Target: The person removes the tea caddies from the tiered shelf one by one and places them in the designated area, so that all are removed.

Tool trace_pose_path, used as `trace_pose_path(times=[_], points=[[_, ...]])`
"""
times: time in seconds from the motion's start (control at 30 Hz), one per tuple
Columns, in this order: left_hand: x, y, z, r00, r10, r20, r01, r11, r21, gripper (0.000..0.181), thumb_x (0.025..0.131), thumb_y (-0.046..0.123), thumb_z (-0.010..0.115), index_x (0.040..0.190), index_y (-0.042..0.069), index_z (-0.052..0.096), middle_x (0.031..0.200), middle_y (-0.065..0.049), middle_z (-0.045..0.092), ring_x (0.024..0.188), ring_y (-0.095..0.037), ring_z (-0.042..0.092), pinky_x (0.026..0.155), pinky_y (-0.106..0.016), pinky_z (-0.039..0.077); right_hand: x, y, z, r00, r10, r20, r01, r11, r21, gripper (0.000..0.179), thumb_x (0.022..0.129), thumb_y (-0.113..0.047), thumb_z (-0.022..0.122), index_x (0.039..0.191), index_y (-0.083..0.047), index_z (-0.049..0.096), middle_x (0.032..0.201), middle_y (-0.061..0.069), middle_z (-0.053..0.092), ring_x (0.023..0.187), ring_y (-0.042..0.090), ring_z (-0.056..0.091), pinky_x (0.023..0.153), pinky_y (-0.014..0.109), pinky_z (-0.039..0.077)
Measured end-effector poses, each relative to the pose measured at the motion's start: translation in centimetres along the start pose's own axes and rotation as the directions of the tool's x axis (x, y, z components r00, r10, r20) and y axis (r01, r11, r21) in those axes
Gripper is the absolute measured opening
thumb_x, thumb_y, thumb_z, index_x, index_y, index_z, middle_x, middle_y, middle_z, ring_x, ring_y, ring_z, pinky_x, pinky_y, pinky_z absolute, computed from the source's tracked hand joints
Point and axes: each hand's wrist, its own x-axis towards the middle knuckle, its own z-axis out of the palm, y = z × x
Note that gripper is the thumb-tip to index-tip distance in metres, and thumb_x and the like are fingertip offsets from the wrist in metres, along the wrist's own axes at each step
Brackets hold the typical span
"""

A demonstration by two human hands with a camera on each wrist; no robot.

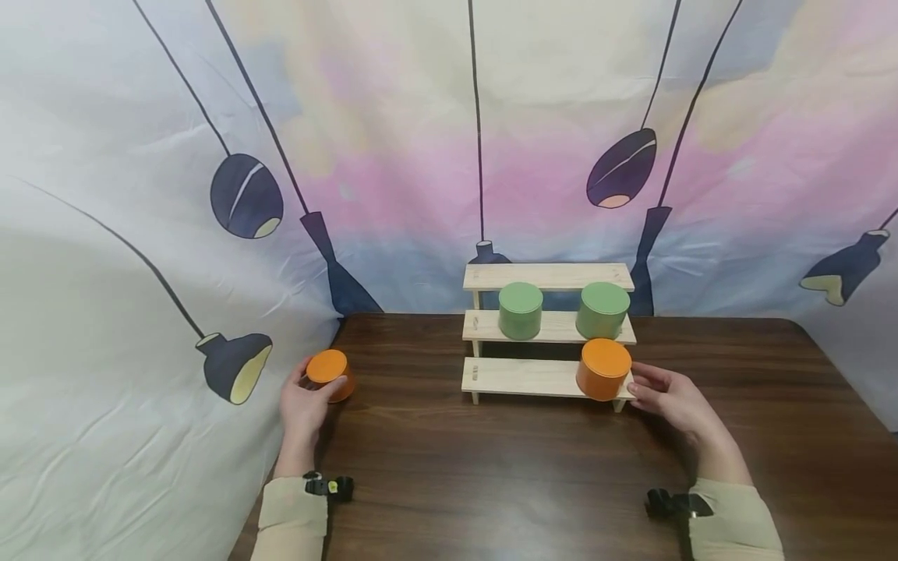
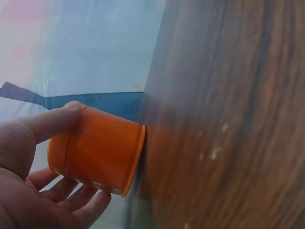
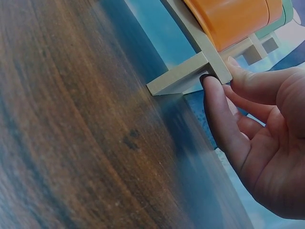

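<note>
The left hand curls its fingers round an orange cylindrical lidded tin at the dark wooden tabletop's left edge; the right hand pinches the pale wooden three-tier shelf's bottom-tier right end. Best keep the shelf steady.

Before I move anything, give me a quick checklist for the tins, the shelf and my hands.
1. Left hand gripping its orange tin: ok, held from both sides.
2. That tin clear of the table: cannot tell.
3. Right hand holding the shelf: ok, it pinches the right end of the bottom step.
4. Bare room on that step: ok, to the left of the second orange tin.
5. Second orange tin well away from the step's end: not ok, it sits close to the right end.
6. Left green tin and right green tin upright on the middle step: ok.
</note>
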Motion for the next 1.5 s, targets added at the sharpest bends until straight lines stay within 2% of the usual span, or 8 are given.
trace_pose_path(times=[0.17, 0.47, 0.97, 1.33, 1.5], points=[[0.02, -0.24, -0.18, 1.000, -0.001, -0.014, 0.001, 1.000, 0.024, 0.089, 0.092, 0.013, 0.087, 0.165, 0.003, 0.038, 0.162, -0.024, 0.043, 0.146, -0.043, 0.045, 0.121, -0.055, 0.038, 0.00, -0.04, 0.08, 1.000, -0.006, 0.005, 0.006, 1.000, 0.021, 0.073, 0.107, -0.016, 0.068, 0.161, 0.015, 0.029, 0.150, 0.042, 0.048, 0.100, 0.009, 0.073, 0.089, 0.033, 0.062], [-0.66, 0.22, -0.27, 0.998, 0.068, -0.017, -0.066, 0.996, 0.067, 0.086, 0.092, 0.009, 0.086, 0.163, -0.003, 0.038, 0.161, -0.029, 0.043, 0.146, -0.046, 0.044, 0.121, -0.058, 0.037, 0.06, 0.34, 0.16, 0.999, -0.046, 0.014, 0.045, 0.996, 0.074, 0.069, 0.108, -0.008, 0.064, 0.159, 0.019, 0.026, 0.148, 0.044, 0.048, 0.095, 0.005, 0.072, 0.087, 0.032, 0.063], [-0.61, 0.15, -0.41, 0.999, 0.044, -0.016, -0.042, 0.993, 0.114, 0.092, 0.096, 0.012, 0.083, 0.166, -0.005, 0.026, 0.168, -0.032, 0.031, 0.152, -0.049, 0.036, 0.123, -0.058, 0.033, 0.15, 0.42, 0.03, 0.999, -0.035, 0.015, 0.034, 0.998, 0.060, 0.070, 0.108, -0.009, 0.065, 0.160, 0.017, 0.026, 0.149, 0.043, 0.048, 0.096, 0.005, 0.073, 0.087, 0.033, 0.063], [-0.19, -0.10, -0.38, 0.998, 0.051, -0.022, -0.048, 0.991, 0.125, 0.094, 0.096, 0.015, 0.083, 0.166, -0.005, 0.025, 0.171, -0.028, 0.026, 0.155, -0.046, 0.032, 0.124, -0.055, 0.031, 0.24, 0.34, -0.04, 0.999, -0.035, 0.012, 0.034, 0.998, 0.051, 0.070, 0.108, -0.009, 0.065, 0.160, 0.017, 0.027, 0.150, 0.042, 0.048, 0.096, 0.005, 0.073, 0.087, 0.033, 0.063], [-0.21, 0.00, -0.46, 0.997, 0.068, -0.026, -0.064, 0.991, 0.118, 0.096, 0.095, 0.019, 0.084, 0.167, -0.003, 0.024, 0.172, -0.026, 0.026, 0.158, -0.043, 0.027, 0.127, -0.054, 0.026, 0.16, 0.27, -0.04, 0.999, -0.037, 0.013, 0.036, 0.998, 0.049, 0.071, 0.108, -0.012, 0.066, 0.160, 0.017, 0.028, 0.150, 0.043, 0.048, 0.096, 0.006, 0.073, 0.087, 0.033, 0.063]])
